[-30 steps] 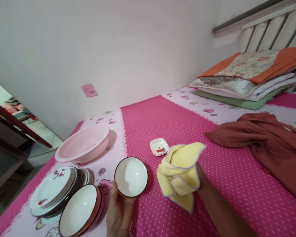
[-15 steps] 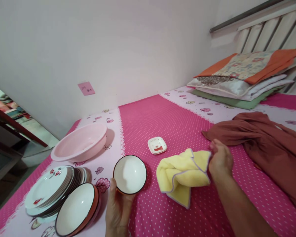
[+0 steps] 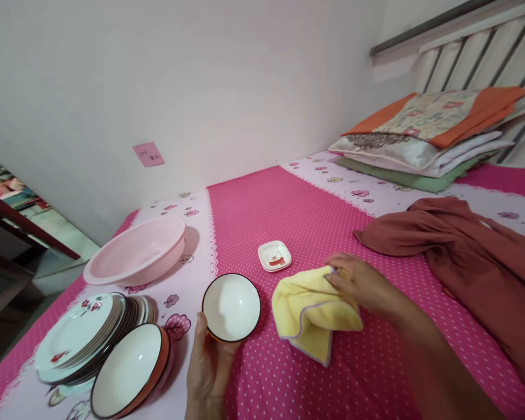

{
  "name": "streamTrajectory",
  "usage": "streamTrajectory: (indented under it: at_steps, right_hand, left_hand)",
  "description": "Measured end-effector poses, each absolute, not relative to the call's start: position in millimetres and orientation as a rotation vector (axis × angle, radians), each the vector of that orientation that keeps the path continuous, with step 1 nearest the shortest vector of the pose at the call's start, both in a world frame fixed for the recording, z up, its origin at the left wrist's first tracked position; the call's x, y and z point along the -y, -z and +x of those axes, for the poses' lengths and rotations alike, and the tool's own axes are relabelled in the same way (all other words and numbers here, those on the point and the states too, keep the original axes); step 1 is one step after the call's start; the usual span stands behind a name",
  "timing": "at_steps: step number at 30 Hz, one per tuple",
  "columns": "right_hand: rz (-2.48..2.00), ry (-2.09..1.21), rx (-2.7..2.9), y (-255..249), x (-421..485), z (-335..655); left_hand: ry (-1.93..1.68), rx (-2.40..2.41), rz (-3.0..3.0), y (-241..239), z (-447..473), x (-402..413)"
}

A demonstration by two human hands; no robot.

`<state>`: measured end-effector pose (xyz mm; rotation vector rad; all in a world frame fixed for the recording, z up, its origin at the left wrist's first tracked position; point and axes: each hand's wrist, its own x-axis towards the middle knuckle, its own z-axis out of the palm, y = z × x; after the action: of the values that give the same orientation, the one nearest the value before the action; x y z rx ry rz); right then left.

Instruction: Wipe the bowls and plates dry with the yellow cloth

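My left hand [image 3: 207, 370] grips a white bowl [image 3: 231, 307] with a dark rim and an orange outside, its thumb at the rim and its fingers beneath. The bowl's inside faces me. To its right lies a crumpled yellow cloth [image 3: 308, 312] with purple edging. The fingers of my right hand [image 3: 354, 283] pinch the top of this cloth. A small squarish white dish [image 3: 274, 255] with a red print sits on the pink cover, just beyond the bowl and the cloth.
At left stand a pile of plates [image 3: 76, 335], similar dark-rimmed bowls [image 3: 126, 367] and a pink basin [image 3: 135, 251]. Brown-red clothing [image 3: 455, 239] lies at right. Folded bedding [image 3: 424, 140] is stacked near the headboard. A wall [image 3: 227, 87] closes off the far side.
My right hand has moved left from the cloth's right side and now grasps its top. The left hand keeps holding the bowl almost in place.
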<state>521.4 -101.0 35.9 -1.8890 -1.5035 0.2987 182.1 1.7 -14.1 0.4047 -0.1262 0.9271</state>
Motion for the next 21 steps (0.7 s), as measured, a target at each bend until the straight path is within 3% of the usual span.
streamTrajectory:
  at_steps: [7, 10, 15, 21]
  right_hand:
    - [-1.408, -0.420, 0.870, -107, 142, 484]
    - [-1.377, -0.407, 0.723, -110, 146, 489]
    - [-1.733, -0.025, 0.799, -99, 131, 500]
    - [-1.363, -0.054, 0.487, -107, 137, 475]
  left_hand:
    - [-0.940, 0.105, 0.391, 12, 181, -1]
    - [-0.965, 0.073, 0.392, 9, 181, 0]
    - [-0.967, 0.059, 0.421, 6, 181, 2]
    - [-0.888, 0.090, 0.453, 5, 186, 5]
